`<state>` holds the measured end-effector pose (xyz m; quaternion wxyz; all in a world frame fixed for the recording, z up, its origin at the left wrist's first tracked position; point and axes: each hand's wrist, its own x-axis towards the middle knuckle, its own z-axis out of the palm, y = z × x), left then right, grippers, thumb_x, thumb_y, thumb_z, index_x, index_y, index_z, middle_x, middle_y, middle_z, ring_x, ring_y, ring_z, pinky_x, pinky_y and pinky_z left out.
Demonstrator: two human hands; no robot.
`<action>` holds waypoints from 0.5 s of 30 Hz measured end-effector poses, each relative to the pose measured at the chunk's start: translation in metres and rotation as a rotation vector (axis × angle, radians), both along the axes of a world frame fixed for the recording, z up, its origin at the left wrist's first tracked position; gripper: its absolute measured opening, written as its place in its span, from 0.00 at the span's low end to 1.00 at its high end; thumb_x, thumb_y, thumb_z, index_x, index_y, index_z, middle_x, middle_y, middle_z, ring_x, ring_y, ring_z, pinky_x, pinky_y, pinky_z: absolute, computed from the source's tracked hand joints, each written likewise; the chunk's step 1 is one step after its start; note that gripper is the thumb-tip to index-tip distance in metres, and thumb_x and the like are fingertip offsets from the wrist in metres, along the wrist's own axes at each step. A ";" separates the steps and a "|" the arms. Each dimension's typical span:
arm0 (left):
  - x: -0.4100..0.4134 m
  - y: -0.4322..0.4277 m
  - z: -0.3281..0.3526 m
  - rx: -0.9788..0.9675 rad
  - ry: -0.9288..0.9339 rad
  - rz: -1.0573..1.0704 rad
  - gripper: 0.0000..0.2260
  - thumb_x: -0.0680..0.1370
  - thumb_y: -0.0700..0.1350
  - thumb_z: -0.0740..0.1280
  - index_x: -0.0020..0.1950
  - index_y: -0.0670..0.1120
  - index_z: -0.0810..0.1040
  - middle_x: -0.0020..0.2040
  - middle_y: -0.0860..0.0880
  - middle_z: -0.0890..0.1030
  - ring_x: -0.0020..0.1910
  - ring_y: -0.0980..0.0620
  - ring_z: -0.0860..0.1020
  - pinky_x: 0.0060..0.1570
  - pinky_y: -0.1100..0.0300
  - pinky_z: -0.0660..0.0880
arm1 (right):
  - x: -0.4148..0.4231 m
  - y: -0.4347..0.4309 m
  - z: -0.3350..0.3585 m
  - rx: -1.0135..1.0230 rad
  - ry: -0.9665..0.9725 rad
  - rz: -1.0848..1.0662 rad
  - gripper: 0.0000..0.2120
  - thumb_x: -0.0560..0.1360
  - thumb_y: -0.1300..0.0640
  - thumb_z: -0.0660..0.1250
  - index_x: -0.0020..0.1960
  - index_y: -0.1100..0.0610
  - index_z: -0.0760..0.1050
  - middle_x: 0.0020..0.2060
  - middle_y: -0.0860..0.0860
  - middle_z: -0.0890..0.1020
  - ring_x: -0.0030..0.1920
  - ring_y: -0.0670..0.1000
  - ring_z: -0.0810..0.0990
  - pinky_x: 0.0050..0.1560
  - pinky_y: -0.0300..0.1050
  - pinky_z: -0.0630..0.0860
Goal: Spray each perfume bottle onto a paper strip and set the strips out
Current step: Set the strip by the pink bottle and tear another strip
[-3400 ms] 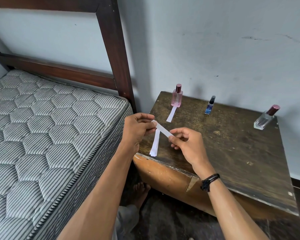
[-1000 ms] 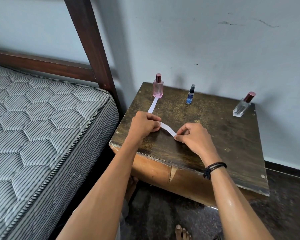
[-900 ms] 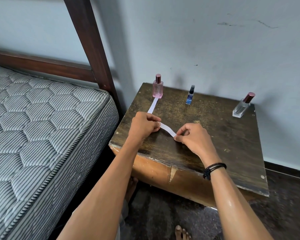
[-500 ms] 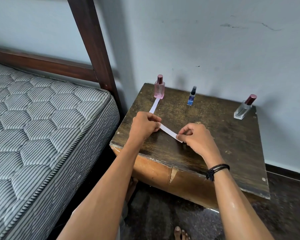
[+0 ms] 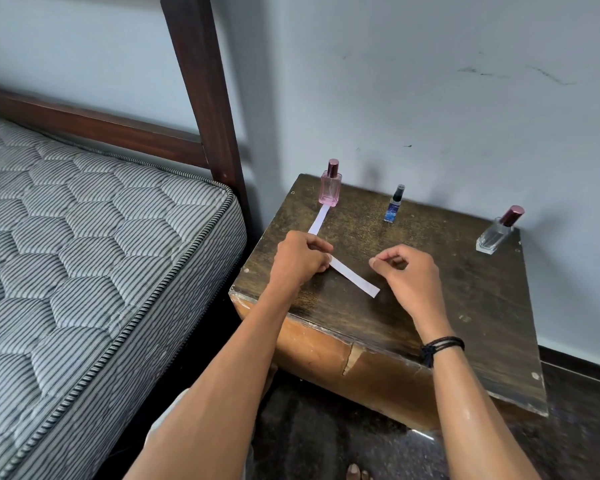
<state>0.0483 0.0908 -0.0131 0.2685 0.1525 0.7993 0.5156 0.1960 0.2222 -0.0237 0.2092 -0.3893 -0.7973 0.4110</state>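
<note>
Moved: my right hand (image 5: 407, 271) has let go of the paper strip (image 5: 354, 277); fingers curled, holding nothing.
Left hand (image 5: 300, 259): pinches the strip's other end, mid-frame over the table (image 5: 465, 306).
Bottles: pink bottle (image 5: 330, 188) upper centre, second strip (image 5: 319, 220) at its foot; blue bottle (image 5: 394, 206); clear bottle (image 5: 497, 232) at right. All capped; I cannot tell the fill levels.

Bedroom in a home, quilted mattress (image 5: 84, 258), wooden bedframe (image 5: 201, 98), bedside table (image 5: 465, 306)

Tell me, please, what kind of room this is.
Probably a bedroom: a grey striped quilted mattress on a dark wooden bed frame, beside a worn dark wooden bedside table.
</note>
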 end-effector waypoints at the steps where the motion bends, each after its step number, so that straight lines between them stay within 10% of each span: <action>1: 0.001 -0.001 0.000 0.015 -0.015 -0.006 0.07 0.73 0.33 0.75 0.44 0.44 0.86 0.41 0.45 0.87 0.44 0.46 0.87 0.50 0.52 0.84 | -0.002 -0.004 0.000 0.001 0.018 0.025 0.05 0.75 0.50 0.76 0.42 0.44 0.83 0.42 0.39 0.83 0.45 0.38 0.80 0.41 0.37 0.71; 8: 0.002 -0.002 0.006 0.129 -0.137 -0.064 0.09 0.72 0.30 0.74 0.50 0.38 0.84 0.47 0.38 0.85 0.49 0.44 0.85 0.52 0.52 0.83 | -0.016 -0.025 0.003 0.064 -0.020 0.196 0.12 0.79 0.51 0.73 0.62 0.49 0.84 0.60 0.45 0.84 0.64 0.51 0.78 0.67 0.53 0.74; 15: 0.004 -0.002 0.009 0.174 -0.163 -0.163 0.12 0.73 0.29 0.74 0.55 0.37 0.83 0.41 0.43 0.84 0.43 0.48 0.84 0.49 0.53 0.84 | -0.013 -0.018 -0.002 0.036 0.052 0.187 0.09 0.79 0.57 0.73 0.58 0.50 0.86 0.49 0.41 0.85 0.50 0.34 0.80 0.49 0.26 0.69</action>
